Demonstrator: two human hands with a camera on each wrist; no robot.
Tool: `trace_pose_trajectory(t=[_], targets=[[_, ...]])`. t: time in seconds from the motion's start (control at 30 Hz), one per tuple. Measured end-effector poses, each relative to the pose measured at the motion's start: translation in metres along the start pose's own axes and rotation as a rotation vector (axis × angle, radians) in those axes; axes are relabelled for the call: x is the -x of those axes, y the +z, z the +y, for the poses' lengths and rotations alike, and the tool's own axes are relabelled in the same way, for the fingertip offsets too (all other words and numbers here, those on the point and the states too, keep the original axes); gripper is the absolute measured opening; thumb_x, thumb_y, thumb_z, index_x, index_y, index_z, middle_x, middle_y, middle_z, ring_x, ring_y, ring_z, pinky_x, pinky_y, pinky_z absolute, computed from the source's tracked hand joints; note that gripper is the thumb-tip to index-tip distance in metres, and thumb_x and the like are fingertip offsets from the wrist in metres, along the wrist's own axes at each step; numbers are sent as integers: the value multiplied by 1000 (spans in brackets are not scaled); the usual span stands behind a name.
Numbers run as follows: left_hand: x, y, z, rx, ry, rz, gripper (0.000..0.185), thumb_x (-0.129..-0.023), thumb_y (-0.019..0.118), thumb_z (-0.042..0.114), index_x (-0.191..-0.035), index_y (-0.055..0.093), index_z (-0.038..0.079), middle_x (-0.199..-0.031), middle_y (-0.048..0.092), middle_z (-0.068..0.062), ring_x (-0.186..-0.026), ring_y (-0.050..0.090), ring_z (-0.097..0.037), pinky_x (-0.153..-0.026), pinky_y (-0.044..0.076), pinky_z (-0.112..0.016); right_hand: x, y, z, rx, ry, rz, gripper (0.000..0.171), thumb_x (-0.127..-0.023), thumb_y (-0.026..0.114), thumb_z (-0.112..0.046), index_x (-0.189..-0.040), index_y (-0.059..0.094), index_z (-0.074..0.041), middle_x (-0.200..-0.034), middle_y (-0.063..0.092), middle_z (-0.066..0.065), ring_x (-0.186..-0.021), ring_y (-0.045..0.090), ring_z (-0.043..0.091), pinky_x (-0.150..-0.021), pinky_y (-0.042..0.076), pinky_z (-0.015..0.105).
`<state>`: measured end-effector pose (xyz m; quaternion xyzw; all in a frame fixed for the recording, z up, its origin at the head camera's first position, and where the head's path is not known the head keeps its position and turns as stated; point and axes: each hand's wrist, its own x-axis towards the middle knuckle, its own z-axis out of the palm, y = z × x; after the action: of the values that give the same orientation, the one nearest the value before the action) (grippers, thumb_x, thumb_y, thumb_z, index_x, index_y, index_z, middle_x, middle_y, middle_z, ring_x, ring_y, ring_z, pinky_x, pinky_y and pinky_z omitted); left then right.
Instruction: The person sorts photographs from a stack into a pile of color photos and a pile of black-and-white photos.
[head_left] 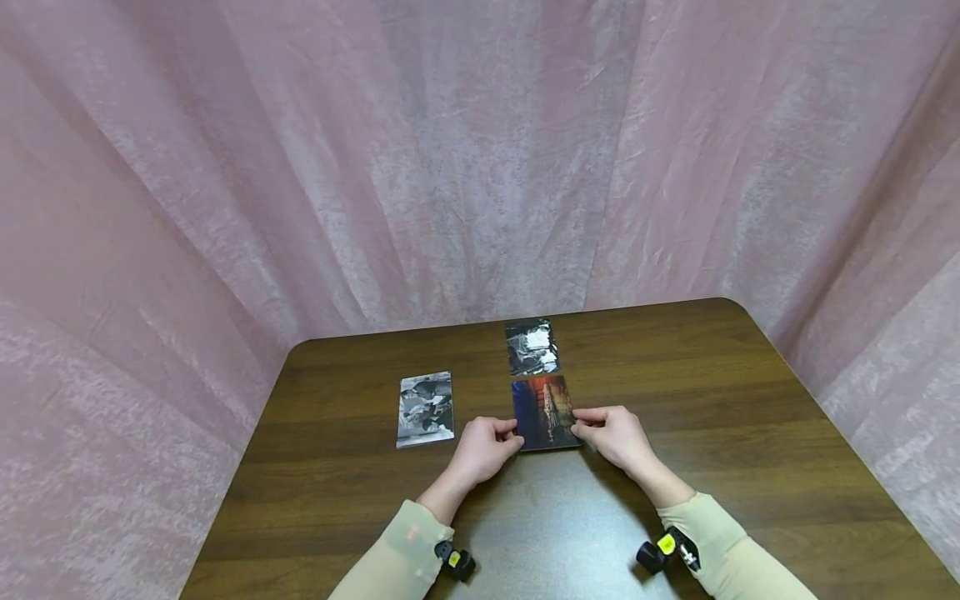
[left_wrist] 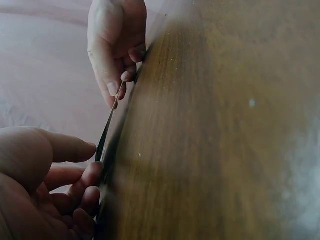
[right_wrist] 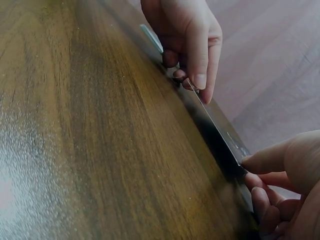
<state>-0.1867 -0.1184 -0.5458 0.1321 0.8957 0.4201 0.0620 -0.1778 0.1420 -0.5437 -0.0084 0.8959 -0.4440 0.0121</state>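
A colour photo card [head_left: 543, 414] with a lit building in orange and blue tones is in the middle of the table, in the head view. My left hand [head_left: 483, 450] pinches its left edge near the bottom corner between thumb and fingers. On the opposite edge, my right hand [head_left: 617, 437] pinches it the same way. Both wrist views show the card nearly edge-on: a thin dark strip [left_wrist: 106, 132] in the left, a thin line [right_wrist: 217, 127] in the right. It stands slightly raised over the wood, with a dark shadow beneath.
A glossy black-and-white photo [head_left: 532, 347] lies just beyond the colour card. To the left sits a small stack of black-and-white photos [head_left: 425, 408]. The brown wooden table [head_left: 697, 367] ends at a back edge against pink curtains [head_left: 480, 167].
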Motion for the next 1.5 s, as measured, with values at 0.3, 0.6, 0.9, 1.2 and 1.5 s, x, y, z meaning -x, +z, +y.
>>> trace_pose_trajectory(t=[0.3,0.6,0.9,1.2,1.5], targets=[[-1,1,3,-38,-16,4,33,-96,79,16,-123,79,-1,-87,77,4,-73,60,-5,-71,51,-29,-3,2,2,32,-25,2,26,-92,82,-18,-116,84,-8,-108,81,8,-101,76,27,-88,56,45],[-2,1,3,-24,-41,1,31,-97,79,18,-122,80,0,-84,75,7,-70,59,-6,-70,51,-30,-3,2,3,49,-31,18,27,-91,82,-17,-116,84,-9,-96,82,2,-91,78,21,-85,57,44],[-4,0,4,-9,-60,8,32,-98,77,20,-125,80,3,-93,79,1,-78,64,-8,-76,55,-35,-3,1,2,51,-28,23,28,-90,83,-17,-117,84,-9,-92,81,0,-85,76,16,-80,56,40],[-3,1,5,-11,-55,-4,32,-99,77,20,-125,79,2,-92,79,2,-75,62,-7,-74,54,-33,0,1,1,60,-29,18,30,-90,84,-16,-118,83,-7,-91,81,0,-80,73,12,-75,53,35],[-4,-12,-5,93,-82,-39,41,-100,76,25,-134,75,2,-101,77,0,-80,60,-10,-72,50,-31,-5,-1,-1,48,-11,-46,30,-91,82,-19,-118,83,-5,-94,81,0,-84,72,11,-77,53,34]])
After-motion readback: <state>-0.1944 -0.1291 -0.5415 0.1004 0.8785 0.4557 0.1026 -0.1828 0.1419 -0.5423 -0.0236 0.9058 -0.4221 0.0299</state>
